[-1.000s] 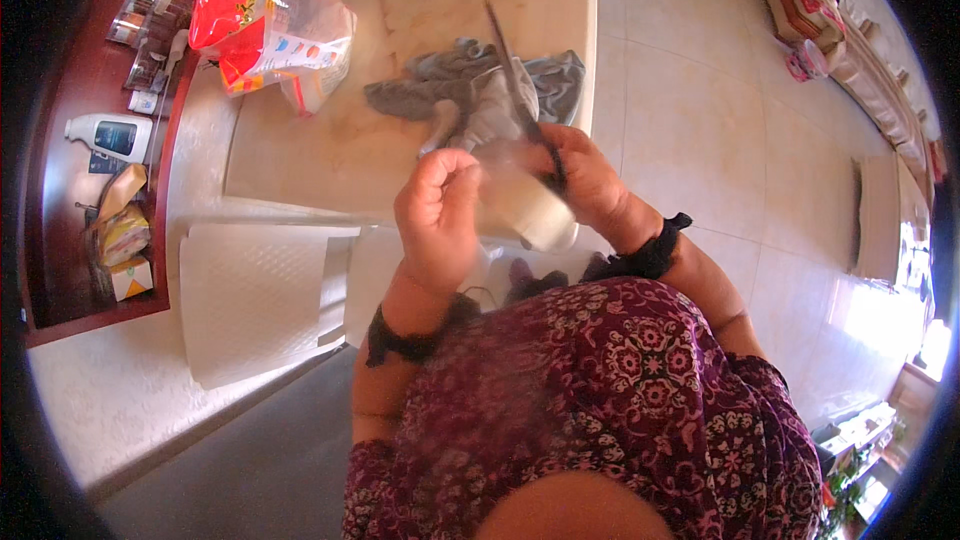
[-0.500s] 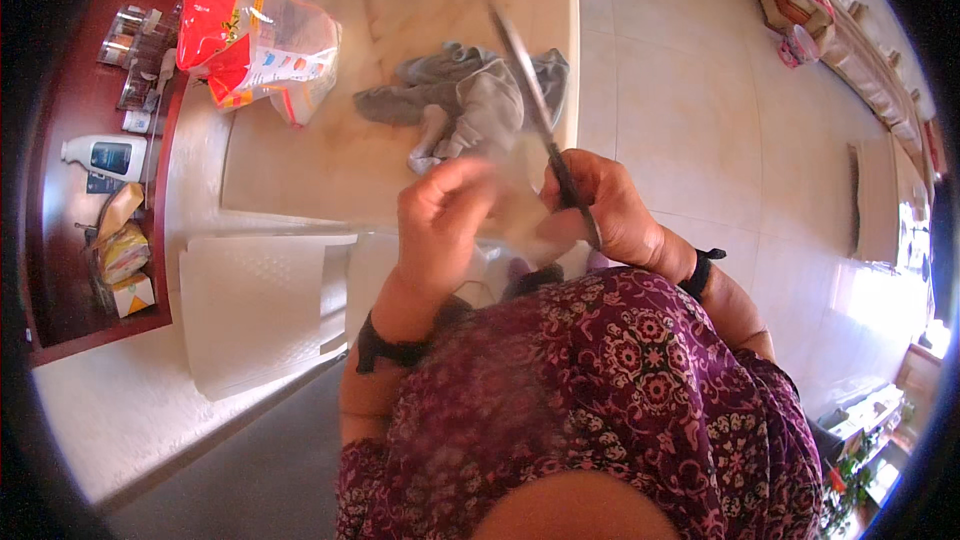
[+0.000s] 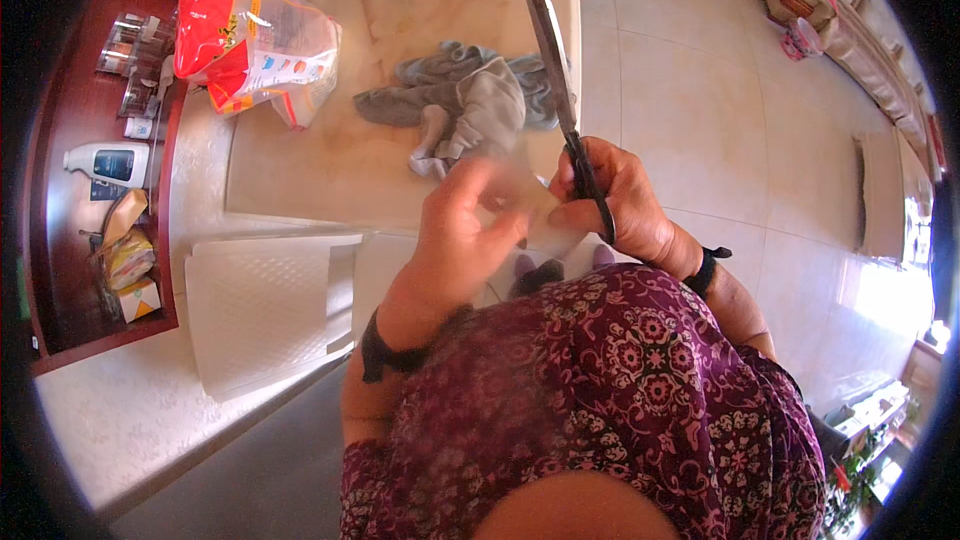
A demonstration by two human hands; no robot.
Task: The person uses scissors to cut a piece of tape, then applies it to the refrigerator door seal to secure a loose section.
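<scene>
My right hand (image 3: 625, 202) grips a pair of scissors (image 3: 552, 55) by its black handles. The long metal blades point up and away, slightly parted at the tips, over the table's right edge. Left of it, my left hand (image 3: 465, 220) has its fingers curled toward the thumb. A hazy blur covers those fingertips; something pale seems to span the gap between both hands, too indistinct to name. Just beyond the hands, a crumpled grey cloth (image 3: 480, 105) lies on the beige table (image 3: 300, 175).
A red and clear plastic bag (image 3: 255, 40) stands at the table's far left. Beside it, a dark red shelf (image 3: 75, 280) holds jars, a white bottle (image 3: 108, 162) and small packages. A white plastic stool (image 3: 260, 310) sits near left. Pale floor tiles (image 3: 690, 100) stretch right toward a sofa.
My left hand has shifted right, with its thumb now showing more plainly. The scissors have moved a little right and stand more upright, and their blades now show slightly parted.
</scene>
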